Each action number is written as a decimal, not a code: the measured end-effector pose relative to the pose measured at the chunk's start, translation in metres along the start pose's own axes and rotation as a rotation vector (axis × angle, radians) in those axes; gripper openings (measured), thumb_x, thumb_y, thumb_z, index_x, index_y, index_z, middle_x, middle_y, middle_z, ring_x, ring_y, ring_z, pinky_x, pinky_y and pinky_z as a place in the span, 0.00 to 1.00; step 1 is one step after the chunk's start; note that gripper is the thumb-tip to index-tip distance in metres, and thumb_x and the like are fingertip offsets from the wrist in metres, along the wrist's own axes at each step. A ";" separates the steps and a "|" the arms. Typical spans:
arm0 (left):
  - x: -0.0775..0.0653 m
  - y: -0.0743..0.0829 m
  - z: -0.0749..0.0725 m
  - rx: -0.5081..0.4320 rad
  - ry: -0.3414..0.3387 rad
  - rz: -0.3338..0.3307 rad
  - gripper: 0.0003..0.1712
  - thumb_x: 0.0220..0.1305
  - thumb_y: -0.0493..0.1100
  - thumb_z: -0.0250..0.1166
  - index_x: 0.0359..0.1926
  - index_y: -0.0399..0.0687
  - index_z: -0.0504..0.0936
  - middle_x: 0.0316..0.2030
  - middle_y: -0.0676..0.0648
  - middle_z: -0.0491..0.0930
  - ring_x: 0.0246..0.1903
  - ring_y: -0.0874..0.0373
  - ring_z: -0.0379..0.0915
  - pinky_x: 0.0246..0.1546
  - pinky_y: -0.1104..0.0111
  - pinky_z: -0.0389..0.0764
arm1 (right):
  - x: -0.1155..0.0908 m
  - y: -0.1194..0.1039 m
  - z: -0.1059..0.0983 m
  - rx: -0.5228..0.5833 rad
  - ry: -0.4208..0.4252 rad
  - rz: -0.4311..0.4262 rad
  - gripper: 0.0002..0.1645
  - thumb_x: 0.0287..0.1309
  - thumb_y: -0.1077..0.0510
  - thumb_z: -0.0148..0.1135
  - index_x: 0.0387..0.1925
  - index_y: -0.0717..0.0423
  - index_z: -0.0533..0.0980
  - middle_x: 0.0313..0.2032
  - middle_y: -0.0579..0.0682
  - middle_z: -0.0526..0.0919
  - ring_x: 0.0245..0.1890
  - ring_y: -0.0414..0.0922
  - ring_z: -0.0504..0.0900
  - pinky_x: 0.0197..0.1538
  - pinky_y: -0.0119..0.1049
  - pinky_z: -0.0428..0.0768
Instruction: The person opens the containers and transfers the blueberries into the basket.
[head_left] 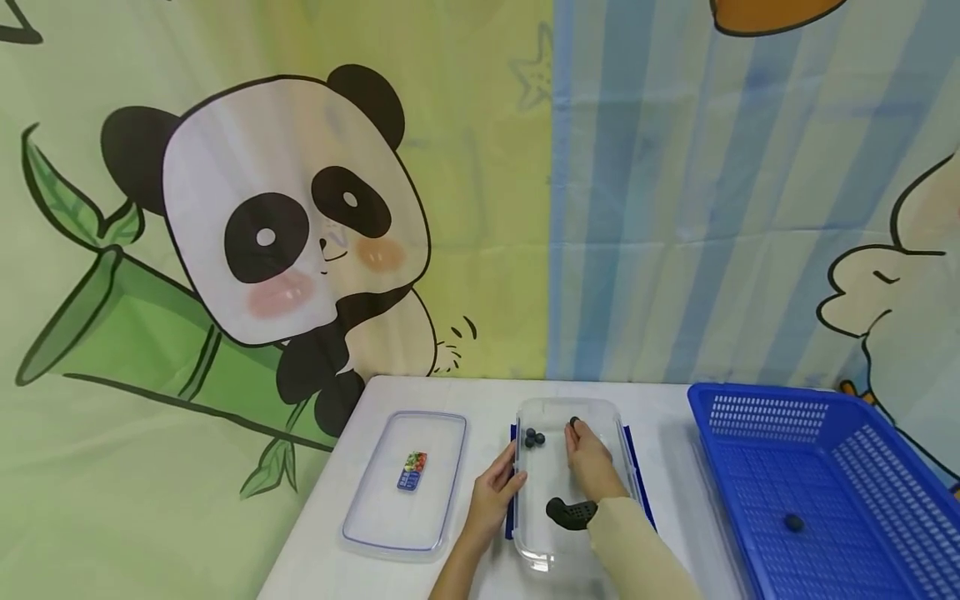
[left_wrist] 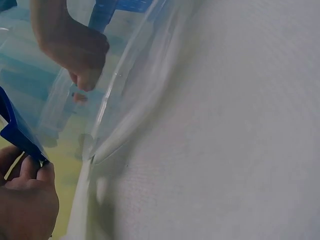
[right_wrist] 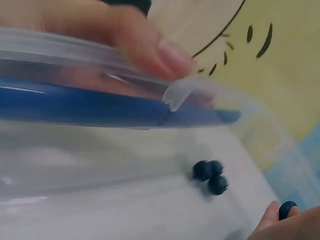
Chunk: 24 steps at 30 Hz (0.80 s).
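Pinches one blueberry point(head_left: 574, 422) in the right hand point(head_left: 592, 465) over a clear plastic container point(head_left: 546, 477).
Grips the container's left side at a blue locking flap point(head_left: 510, 518) with the left hand point(head_left: 491, 498); reaches right of three blueberries point(right_wrist: 214, 169) inside.

Through my head feed I see a curtain point(head_left: 487, 183) behind the white bench point(head_left: 491, 417), its yellow-green side printed with a panda point(head_left: 300, 217) in front of green bamboo point(head_left: 157, 333). I also get blue stripes point(head_left: 630, 192), a pale figure point(head_left: 915, 333) far right and, up top, an orange shape point(head_left: 780, 12).
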<state>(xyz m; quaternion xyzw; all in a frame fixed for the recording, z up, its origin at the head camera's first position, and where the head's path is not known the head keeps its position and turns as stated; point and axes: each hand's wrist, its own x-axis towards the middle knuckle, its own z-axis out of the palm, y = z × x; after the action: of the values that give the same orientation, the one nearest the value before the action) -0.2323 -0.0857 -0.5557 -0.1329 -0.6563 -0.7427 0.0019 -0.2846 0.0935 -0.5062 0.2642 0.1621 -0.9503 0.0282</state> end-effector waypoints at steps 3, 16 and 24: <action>-0.003 0.011 0.001 0.022 -0.005 -0.015 0.31 0.62 0.36 0.60 0.65 0.34 0.62 0.66 0.37 0.56 0.64 0.46 0.51 0.60 0.73 0.61 | -0.009 -0.009 0.013 -0.020 0.005 0.023 0.31 0.67 0.65 0.44 0.70 0.53 0.51 0.68 0.46 0.55 0.66 0.39 0.56 0.61 0.25 0.64; -0.002 0.023 0.004 0.057 -0.024 -0.029 0.32 0.63 0.39 0.60 0.66 0.37 0.60 0.67 0.37 0.53 0.65 0.46 0.50 0.60 0.72 0.60 | -0.078 -0.095 0.032 -0.026 -0.210 0.221 0.16 0.64 0.68 0.47 0.29 0.65 0.81 0.32 0.61 0.84 0.43 0.48 0.82 0.58 0.28 0.69; -0.004 0.023 0.003 0.039 -0.018 -0.027 0.32 0.62 0.39 0.61 0.65 0.35 0.61 0.67 0.37 0.54 0.65 0.46 0.50 0.61 0.72 0.58 | -0.114 -0.180 -0.025 -0.285 -0.469 0.246 0.21 0.70 0.64 0.38 0.43 0.63 0.80 0.45 0.60 0.80 0.49 0.50 0.79 0.63 0.31 0.62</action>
<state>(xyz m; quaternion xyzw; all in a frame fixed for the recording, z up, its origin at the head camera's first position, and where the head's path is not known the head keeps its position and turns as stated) -0.2238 -0.0862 -0.5340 -0.1304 -0.6723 -0.7286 -0.0114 -0.1996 0.2685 -0.4152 0.0483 0.2497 -0.9426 0.2165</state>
